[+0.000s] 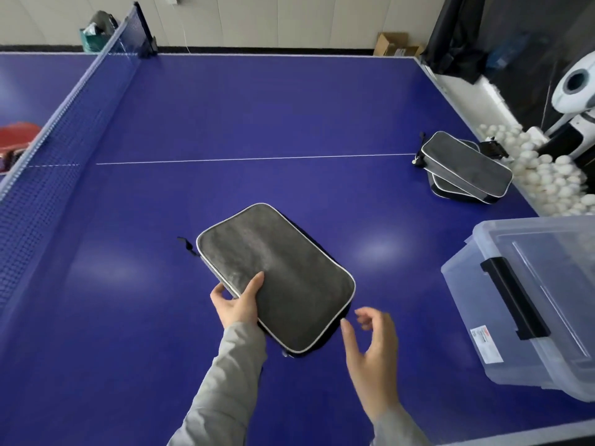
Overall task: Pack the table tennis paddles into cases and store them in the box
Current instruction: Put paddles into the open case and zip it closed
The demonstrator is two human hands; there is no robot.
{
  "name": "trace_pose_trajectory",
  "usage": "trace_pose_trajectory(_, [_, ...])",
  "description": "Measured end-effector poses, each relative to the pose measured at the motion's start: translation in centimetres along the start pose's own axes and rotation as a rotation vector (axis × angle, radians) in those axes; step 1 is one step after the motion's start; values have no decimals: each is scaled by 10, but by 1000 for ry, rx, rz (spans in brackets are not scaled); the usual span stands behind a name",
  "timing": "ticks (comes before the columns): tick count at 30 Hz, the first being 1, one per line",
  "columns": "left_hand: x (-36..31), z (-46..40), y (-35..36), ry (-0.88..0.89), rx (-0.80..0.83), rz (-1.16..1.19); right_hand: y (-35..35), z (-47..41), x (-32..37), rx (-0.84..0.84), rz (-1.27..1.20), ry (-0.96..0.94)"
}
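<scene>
Blue table tennis table (257, 117) fills nearly the whole view, with a pale wall behind it. Taking the grey case (277, 278) near the table's front as the mark: far to its left the net (64, 123) runs from the near left edge to the back edge, and beyond the net lies a red paddle (17, 136), partly hidden by the mesh. On the case's left edge the left hand (236, 302) grips it, thumb on top and fingers curled under the side, a grey sleeve (225, 381) trailing back. The case lies closed, white piping round its edge, a black zip pull at its far left corner. Just right of the case's near corner the right hand (370, 349) hovers with fingers loosely spread, holding nothing and not touching the case. Farther right and back, near the table's right edge, two more cases (463, 169) are stacked, the upper one skewed across the lower. Behind them, off the table, is a heap of white balls (547, 178) beside a white-and-black machine (576, 101). Right of the held case, at the near right corner, stands a clear plastic box (528, 304), its lid on and a black latch facing the case.
</scene>
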State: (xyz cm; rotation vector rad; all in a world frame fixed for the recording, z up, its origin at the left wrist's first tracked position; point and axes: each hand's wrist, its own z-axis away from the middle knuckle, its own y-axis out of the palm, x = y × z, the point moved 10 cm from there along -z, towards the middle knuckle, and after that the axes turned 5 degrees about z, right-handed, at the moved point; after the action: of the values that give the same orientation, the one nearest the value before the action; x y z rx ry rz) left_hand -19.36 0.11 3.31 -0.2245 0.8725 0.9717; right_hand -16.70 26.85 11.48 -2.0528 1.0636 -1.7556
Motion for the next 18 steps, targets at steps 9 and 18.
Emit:
trace_pose_trajectory(9, [-25, 25, 14, 68, -177, 155, 34, 27, 45, 28, 17, -2])
trace_pose_trajectory(18, [-37, 40, 17, 74, -234, 203, 15, 14, 76, -145, 236, -247])
